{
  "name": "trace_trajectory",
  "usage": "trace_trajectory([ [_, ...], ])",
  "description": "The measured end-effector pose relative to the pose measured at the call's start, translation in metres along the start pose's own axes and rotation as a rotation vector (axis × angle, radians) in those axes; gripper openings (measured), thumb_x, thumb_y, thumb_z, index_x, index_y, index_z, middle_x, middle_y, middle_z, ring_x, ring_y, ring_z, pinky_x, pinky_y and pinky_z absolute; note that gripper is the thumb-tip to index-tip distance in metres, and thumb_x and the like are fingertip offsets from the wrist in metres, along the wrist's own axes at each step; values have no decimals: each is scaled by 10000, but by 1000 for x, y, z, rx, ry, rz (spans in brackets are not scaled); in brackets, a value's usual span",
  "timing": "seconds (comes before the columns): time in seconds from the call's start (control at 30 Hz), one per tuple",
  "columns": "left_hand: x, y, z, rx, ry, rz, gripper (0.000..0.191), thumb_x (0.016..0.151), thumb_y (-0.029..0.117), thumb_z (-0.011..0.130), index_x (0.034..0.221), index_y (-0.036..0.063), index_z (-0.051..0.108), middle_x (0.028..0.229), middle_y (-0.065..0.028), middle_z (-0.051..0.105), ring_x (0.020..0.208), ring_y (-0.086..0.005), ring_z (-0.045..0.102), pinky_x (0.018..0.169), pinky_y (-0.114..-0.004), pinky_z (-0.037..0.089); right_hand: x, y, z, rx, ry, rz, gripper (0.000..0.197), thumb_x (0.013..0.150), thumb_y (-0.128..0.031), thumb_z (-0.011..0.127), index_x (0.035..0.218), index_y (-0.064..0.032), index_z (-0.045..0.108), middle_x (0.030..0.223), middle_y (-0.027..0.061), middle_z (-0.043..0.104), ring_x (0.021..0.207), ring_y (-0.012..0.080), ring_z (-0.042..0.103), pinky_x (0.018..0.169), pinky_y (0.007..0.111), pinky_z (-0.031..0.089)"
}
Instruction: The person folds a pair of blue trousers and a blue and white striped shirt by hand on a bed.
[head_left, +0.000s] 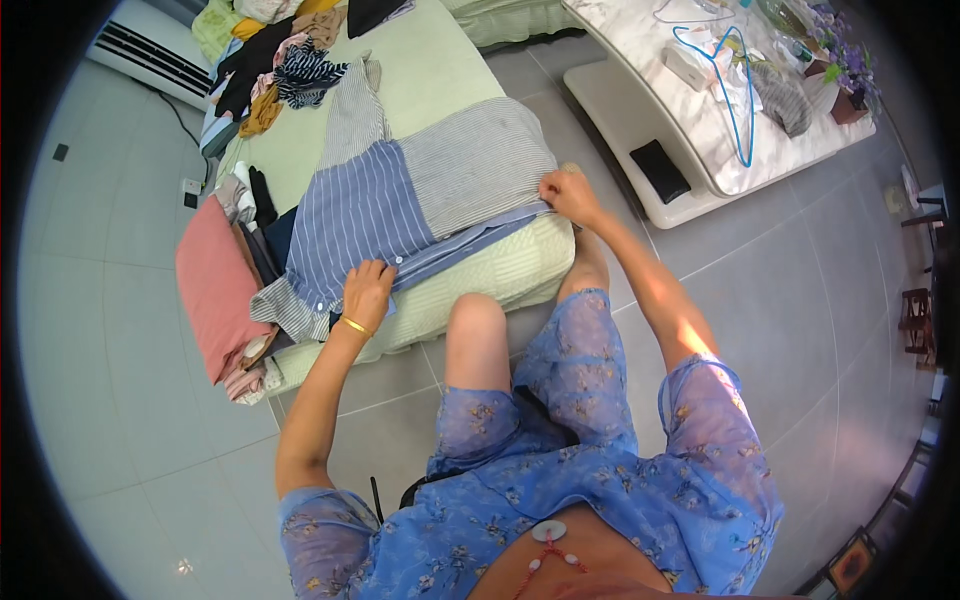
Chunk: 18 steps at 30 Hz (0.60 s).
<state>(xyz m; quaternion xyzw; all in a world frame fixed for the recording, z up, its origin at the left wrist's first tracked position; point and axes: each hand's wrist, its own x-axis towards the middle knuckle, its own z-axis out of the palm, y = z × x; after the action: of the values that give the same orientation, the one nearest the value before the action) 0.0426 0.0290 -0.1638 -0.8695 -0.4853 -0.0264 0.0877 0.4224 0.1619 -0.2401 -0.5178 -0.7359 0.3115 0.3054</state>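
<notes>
A long-sleeved button-up shirt (361, 199) lies spread on a bed (450, 71) with a pale green quilted cover. Its upper part is blue with white stripes, and the lower part (480, 154) and sleeves are finely grey-striped. One sleeve points away from me. My left hand (367, 291), with a gold bracelet at the wrist, has its fingers on the blue front edge close to a white button. The fingertips there are partly hidden, so their grip is unclear. At the hem's near corner, my right hand (571, 196) pinches the cloth between thumb and fingers.
Left of the shirt, a pink cushion (217, 289) lies against folded dark clothes. Loose clothes (300, 71) are heaped at the bed's far left. To the right stands a marble-topped table (787, 161) with a blue clothes hanger (724, 82), a tissue box and purple flowers.
</notes>
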Motion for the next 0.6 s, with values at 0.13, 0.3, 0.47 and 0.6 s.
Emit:
trace_trajectory([
  [0.13,13,5,4,-15,-13,-10,231,731,60,603,961,82,621,848,-52,532,840,-234,525,676,-365,388,21,29,-15,295,-154,127,31,712,-61,604,713,-37,623,728,119,655,665,300,607,594,373,447],
  [0.3,9,3,8,37,-54,-38,212,729,84,624,941,92,620,837,-48,524,831,-236,518,672,-368,384,19,1,-4,-90,46,1,52,745,-88,614,713,-48,610,754,121,655,711,296,615,622,373,458],
  [0.47,8,-4,15,80,-22,-33,136,740,89,548,857,84,616,798,-56,508,815,-234,515,663,-373,381,-1,-7,9,-271,183,-28,75,749,-102,620,807,-53,612,805,124,640,809,311,604,740,396,457],
  [0.6,16,-4,2,-124,85,-186,93,788,59,557,870,61,601,799,-71,566,784,-231,557,669,-368,411,-15,10,12,-113,181,-83,182,758,-142,627,911,-43,630,922,145,616,962,324,560,871,425,405],
])
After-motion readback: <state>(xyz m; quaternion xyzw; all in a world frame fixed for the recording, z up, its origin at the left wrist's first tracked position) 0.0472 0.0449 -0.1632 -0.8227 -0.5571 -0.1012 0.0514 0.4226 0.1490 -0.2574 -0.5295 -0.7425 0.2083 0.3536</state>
